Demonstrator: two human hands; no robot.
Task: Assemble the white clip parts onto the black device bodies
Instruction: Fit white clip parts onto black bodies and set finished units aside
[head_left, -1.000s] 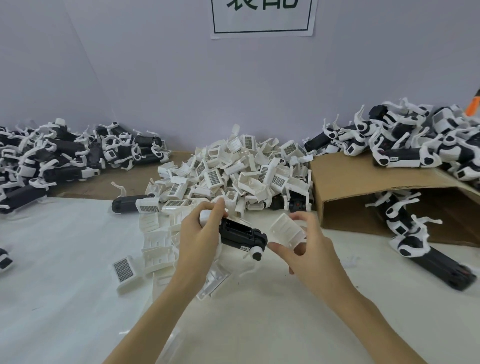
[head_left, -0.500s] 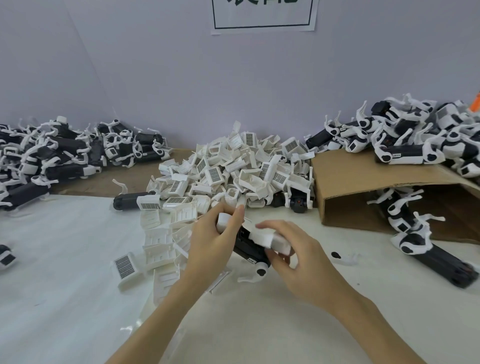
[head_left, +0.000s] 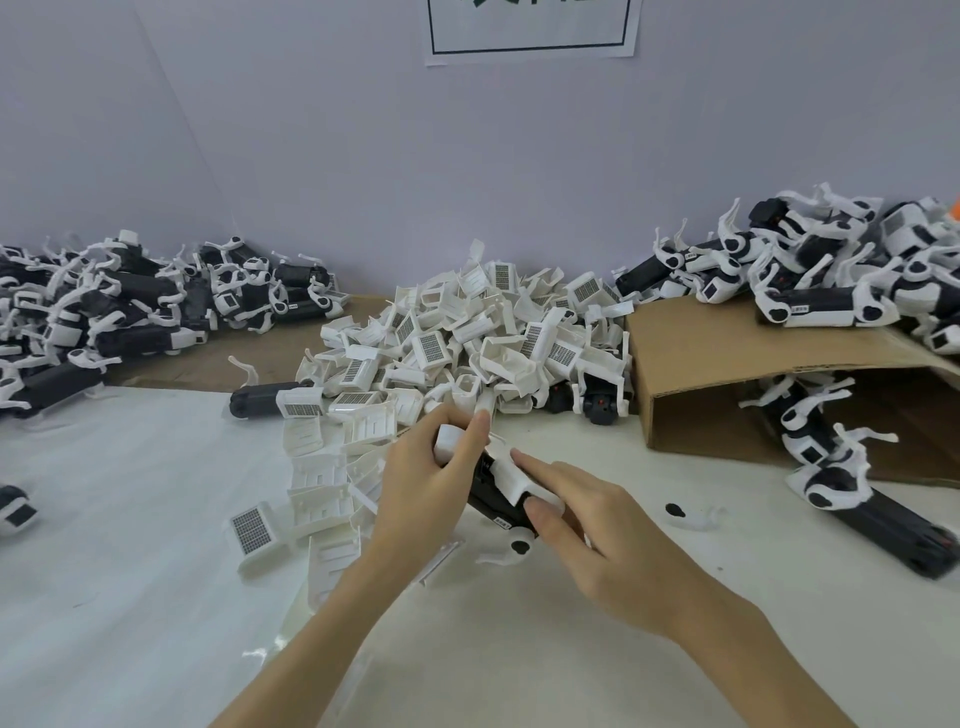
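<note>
My left hand (head_left: 421, 488) grips the white-capped end of a black device body (head_left: 491, 496) just above the white table, at the centre of the head view. My right hand (head_left: 613, 540) holds a white clip part (head_left: 511, 475) on top of that body, index finger laid along the clip and thumb under it. The body slants down to the right, and its lower white foot (head_left: 514, 551) sticks out below my right thumb. A big heap of loose white clip parts (head_left: 467, 343) lies right behind my hands.
A pile of black-and-white devices (head_left: 119, 312) sits at the far left, another pile (head_left: 810, 280) on top of a brown cardboard box (head_left: 727, 358) at the right. More devices (head_left: 852, 483) spill from under the box. A lone black body (head_left: 265, 402) lies left of the heap.
My right hand brought the white clip from beside the black body onto its top. The body tilted down to the right and my left hand stayed on its end.
</note>
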